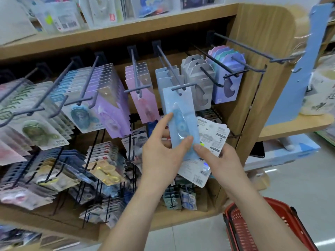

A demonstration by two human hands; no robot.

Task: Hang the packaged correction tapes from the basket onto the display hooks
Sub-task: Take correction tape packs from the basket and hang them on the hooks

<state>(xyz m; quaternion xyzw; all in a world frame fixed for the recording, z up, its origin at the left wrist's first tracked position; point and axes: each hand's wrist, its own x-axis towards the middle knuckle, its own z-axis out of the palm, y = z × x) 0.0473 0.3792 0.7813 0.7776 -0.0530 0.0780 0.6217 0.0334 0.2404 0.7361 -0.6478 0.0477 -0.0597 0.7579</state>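
A light blue correction tape pack (179, 113) hangs by its top hole at the tip of a grey display hook (178, 84), in front of more blue packs on the same hook. My left hand (163, 151) pinches the pack's lower part, index finger on its left edge and thumb on its front. My right hand (217, 160) grips a fanned stack of white-backed packs (210, 140) just right of and below it, thumb near the blue pack's bottom. The red basket (253, 225) hangs at the lower right by my right forearm.
Purple, pink, teal and grey packs fill neighbouring hooks on the wooden shelf unit (253, 87). Long empty hooks (253, 49) jut out at the upper right. A lower row of hooks (101, 169) carries more packs. A blue card stand (293, 69) rises at right.
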